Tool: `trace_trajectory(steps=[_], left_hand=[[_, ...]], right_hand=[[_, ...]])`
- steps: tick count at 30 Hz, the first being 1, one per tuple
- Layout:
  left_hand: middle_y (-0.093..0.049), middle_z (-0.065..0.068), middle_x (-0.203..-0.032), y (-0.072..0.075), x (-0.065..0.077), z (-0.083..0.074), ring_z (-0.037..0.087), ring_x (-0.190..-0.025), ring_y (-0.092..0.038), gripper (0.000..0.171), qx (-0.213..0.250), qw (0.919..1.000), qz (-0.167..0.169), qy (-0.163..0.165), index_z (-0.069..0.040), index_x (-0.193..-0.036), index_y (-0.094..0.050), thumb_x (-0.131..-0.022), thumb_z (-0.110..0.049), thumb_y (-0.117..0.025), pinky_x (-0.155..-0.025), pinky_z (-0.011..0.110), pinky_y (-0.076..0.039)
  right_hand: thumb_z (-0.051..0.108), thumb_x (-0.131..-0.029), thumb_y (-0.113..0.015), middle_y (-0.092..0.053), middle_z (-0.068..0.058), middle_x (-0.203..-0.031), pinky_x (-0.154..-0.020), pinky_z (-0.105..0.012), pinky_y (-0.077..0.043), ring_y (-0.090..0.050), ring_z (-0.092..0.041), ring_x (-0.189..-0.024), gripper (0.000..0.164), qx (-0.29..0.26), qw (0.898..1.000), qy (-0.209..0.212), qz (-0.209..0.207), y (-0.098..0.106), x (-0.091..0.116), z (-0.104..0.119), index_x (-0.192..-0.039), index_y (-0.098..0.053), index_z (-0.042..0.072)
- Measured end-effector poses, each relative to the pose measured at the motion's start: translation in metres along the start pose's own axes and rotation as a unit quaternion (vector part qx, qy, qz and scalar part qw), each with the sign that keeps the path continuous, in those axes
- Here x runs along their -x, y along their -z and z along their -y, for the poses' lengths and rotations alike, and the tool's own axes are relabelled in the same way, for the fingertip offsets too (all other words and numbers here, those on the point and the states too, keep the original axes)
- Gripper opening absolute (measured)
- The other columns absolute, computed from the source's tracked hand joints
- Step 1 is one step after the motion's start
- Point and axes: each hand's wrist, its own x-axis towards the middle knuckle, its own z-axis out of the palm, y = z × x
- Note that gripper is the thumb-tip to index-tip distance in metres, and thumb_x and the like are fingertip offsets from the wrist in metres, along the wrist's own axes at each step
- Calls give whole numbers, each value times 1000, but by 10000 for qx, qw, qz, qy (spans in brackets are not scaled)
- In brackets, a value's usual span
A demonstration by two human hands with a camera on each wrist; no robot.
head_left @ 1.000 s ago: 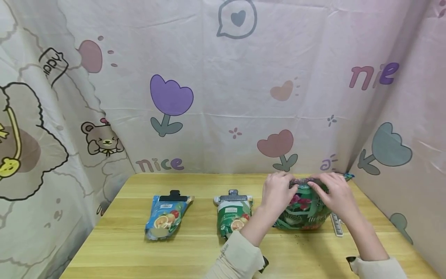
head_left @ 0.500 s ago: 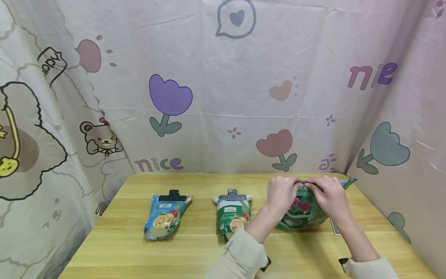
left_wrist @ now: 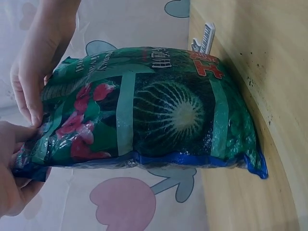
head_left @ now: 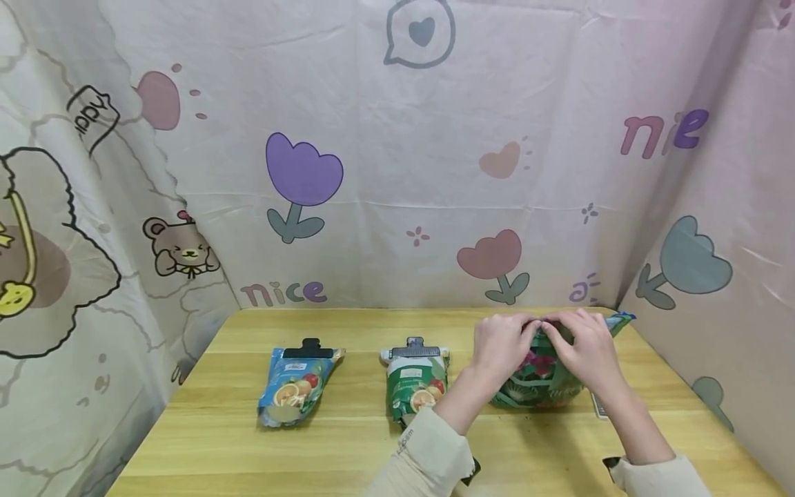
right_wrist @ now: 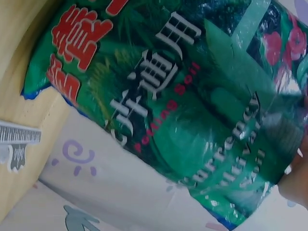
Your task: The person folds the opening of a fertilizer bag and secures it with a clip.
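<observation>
A plump green potting soil bag (head_left: 535, 388) stands on the table at the right. My left hand (head_left: 500, 346) and my right hand (head_left: 589, 353) pinch its top edge between thumbs and fingers, with the fingertips nearly meeting. The bag's far top corner sticks out to the right beyond the right hand. In the left wrist view, the soil bag (left_wrist: 166, 108) shows a cactus and pink flowers, and its gathered top lies in the fingers. A grey-white clip (right_wrist: 19, 134) lies on the table beside the bag, partly hidden by the right arm in the head view.
A blue fruit-print pouch (head_left: 292, 393) with a black clip (head_left: 308, 351) across its top lies at the left. Nearer is a green pouch (head_left: 413, 390) with a grey clip (head_left: 415, 352). Dark crumbs (left_wrist: 257, 89) dot the wooden table (head_left: 248, 455). Printed cloth hangs behind.
The hands have drawn closer together along the bag's top, and the dark rim between them is now mostly covered. The right forearm has shifted left and hides more of the loose clip.
</observation>
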Motion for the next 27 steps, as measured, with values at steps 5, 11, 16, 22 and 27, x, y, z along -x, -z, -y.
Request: trace_trajectory(steps=[5, 11, 16, 22, 27], left_hand=[[-62, -13, -58, -3, 1, -1, 0, -34, -34, 12, -167, 9992, -348, -108, -26, -88, -76, -86, -31, -65, -36, 11, -18], [-64, -12, -61, -9, 4, 1, -2, -35, -36, 9, 52, 9979, -642, -48, -26, -87, -76, -84, -29, -69, -37, 10, -18], [-68, -12, -76, -6, 5, 7, -3, -46, -50, 14, 968, 9936, -289, 499, -24, -90, -76, -84, -31, -66, -42, 8, -29], [-68, -9, -76, 2, 6, 11, -1, -35, -21, 15, 2140, 9709, 405, 992, -19, -94, -75, -84, -26, -67, -38, 12, -22], [-70, -3, -82, 1, 8, 12, -8, -42, -41, 14, 2419, 9680, 40, 661, -12, -93, -75, -83, -18, -67, -45, 4, -32]], right_hand=[[-9, -66, -75, -65, -10, -69, -66, -36, -30, -48, -20, -60, 15, -3, 9988, -265, -423, -7, 0, 4, -76, -67, -1], [-10, -63, -77, -64, -9, -67, -65, -36, -30, -45, -18, -58, 18, -35, 9986, -164, -506, -10, 0, 1, -75, -68, -1], [-4, -64, -76, -66, -11, -75, -71, -42, -32, -52, -24, -72, 20, 46, 9999, -122, -48, 2, 1, -13, -82, -69, 2], [-9, -62, -76, -66, -12, -77, -77, -48, -32, -52, -27, -77, 22, 72, 9994, -352, -11, 12, 4, -21, -80, -68, 3], [-12, -61, -76, -63, -12, -68, -75, -46, -33, -51, -26, -69, 20, 88, 9988, -316, -359, 6, 4, -18, -75, -66, -2]])
